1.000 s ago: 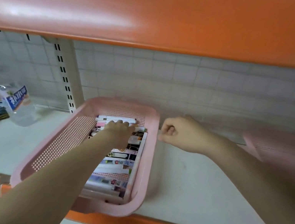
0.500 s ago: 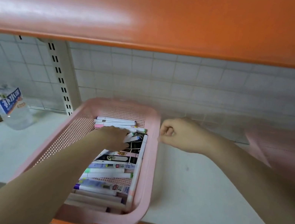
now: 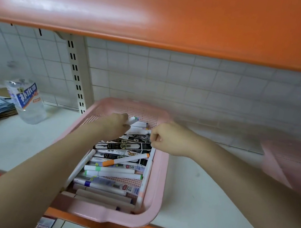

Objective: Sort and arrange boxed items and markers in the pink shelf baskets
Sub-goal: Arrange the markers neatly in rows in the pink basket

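A pink basket is seen on the shelf, filled with markers and boxed items. At its far end, a white marker is grasped by the left hand; the right hand is clenched at the basket's right rim, its hold unclear.

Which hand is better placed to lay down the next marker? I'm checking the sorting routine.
Left. The left hand already grips a white marker over the far end of the pink basket. The right hand is curled at the rim, apparently empty.
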`<state>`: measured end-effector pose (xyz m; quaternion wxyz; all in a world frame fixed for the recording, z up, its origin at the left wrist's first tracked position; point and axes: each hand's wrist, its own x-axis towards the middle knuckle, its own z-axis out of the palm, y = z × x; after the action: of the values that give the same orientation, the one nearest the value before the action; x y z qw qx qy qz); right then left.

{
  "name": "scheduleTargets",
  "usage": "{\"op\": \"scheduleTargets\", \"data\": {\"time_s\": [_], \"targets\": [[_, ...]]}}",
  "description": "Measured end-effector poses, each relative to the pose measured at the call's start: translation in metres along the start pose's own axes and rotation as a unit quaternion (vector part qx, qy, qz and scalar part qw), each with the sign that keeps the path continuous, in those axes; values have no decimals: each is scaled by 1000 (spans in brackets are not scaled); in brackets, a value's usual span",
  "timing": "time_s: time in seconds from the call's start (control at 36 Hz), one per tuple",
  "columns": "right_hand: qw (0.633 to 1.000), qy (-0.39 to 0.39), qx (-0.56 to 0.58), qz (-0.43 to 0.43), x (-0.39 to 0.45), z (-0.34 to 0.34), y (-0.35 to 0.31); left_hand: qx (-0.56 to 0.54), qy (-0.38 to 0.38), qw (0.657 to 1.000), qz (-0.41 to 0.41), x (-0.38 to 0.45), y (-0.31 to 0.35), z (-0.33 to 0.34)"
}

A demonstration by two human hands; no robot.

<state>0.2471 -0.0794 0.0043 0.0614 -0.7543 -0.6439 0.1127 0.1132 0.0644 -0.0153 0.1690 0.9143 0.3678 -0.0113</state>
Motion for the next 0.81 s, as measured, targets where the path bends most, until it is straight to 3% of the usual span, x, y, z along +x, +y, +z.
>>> {"op": "scheduleTargets", "data": {"time_s": [0.19, 0.28, 0.42, 0.58, 0.81], "targets": [[990, -126, -20, -60, 28, 29, -26, -87, 46, 995, -6, -30, -21, -21], [984, -144, -57, -87, 37, 46, -37, -122, 39, 992, -14, -42, -26, -26], [983, -123, -95, -102, 47, 56, -39, -120, 65, 990, -19, -54, -32, -31], [996, -63, -54, -40, 64, 44, -34, -117, 94, 988, -35, -61, -38, -39], [986, 13, -162, 26, 99, 53, -21, -114, 84, 989, -43, -64, -42, -40]]}}
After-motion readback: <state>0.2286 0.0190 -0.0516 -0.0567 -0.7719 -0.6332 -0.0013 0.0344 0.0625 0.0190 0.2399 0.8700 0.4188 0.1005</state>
